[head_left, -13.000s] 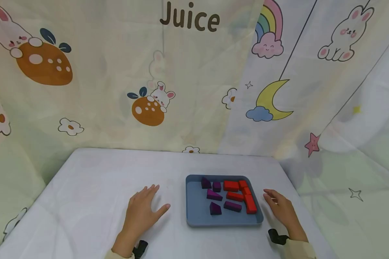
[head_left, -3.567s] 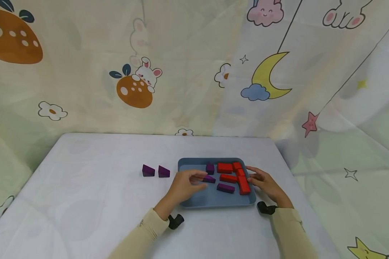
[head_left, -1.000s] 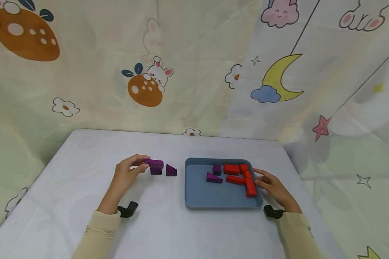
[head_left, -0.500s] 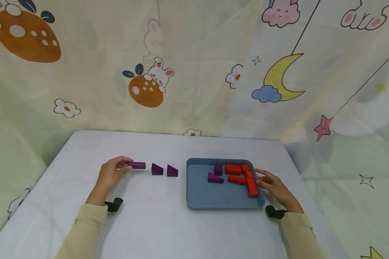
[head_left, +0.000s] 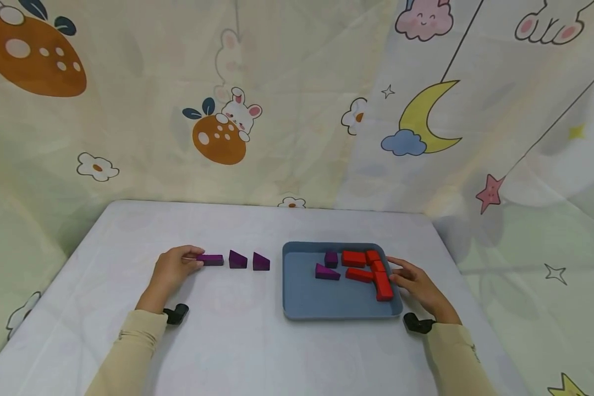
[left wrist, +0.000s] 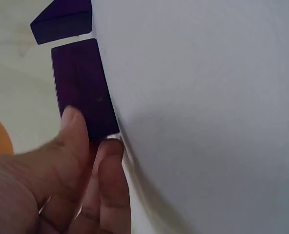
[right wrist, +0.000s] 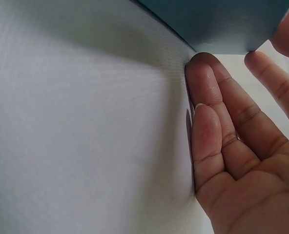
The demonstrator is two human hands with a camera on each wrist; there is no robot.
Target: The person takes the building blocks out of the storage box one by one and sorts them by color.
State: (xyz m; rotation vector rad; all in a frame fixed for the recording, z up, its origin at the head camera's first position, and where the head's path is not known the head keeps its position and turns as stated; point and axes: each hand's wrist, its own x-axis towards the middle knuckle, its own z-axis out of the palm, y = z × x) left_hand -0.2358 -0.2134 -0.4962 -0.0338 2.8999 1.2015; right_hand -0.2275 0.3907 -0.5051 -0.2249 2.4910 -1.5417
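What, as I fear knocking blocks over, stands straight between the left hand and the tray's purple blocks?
Past the purple bar in the left hand stand two purple wedges on the table, then the tray's left rim.

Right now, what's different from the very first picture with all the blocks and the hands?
Two purple wedges moved left, out of the tray onto the white table. A long purple block went left too; the left hand now grips it. The right hand came in to touch the tray's right side. The red blocks and two other purple blocks stayed in the tray.
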